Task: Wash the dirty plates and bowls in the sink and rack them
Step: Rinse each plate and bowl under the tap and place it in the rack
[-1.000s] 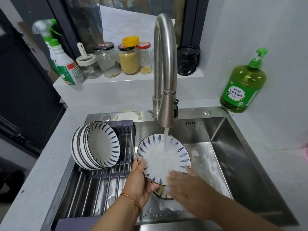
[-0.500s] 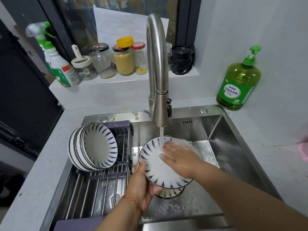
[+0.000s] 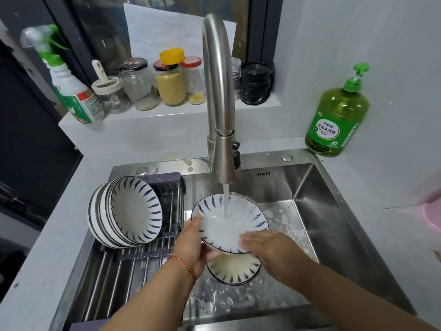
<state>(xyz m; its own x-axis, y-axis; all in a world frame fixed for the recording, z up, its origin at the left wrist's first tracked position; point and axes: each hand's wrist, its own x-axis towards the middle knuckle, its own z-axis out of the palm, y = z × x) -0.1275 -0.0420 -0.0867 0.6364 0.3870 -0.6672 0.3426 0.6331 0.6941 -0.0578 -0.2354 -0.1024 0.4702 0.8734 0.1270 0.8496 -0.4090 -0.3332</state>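
Right hand slid to blue-rayed plate near rim, w/ suds.

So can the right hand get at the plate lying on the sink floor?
Probably not directly: the held plate and the left hand cover most of the lower plate; the right hand rests flat on the held plate.

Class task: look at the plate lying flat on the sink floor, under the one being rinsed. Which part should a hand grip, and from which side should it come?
Probably the near rim of the lower plate, approached from the front. That edge shows below the held plate, while the far part is covered by it and by the left hand and right hand. It looks wet, so a thumb-over-rim pinch seems safest.
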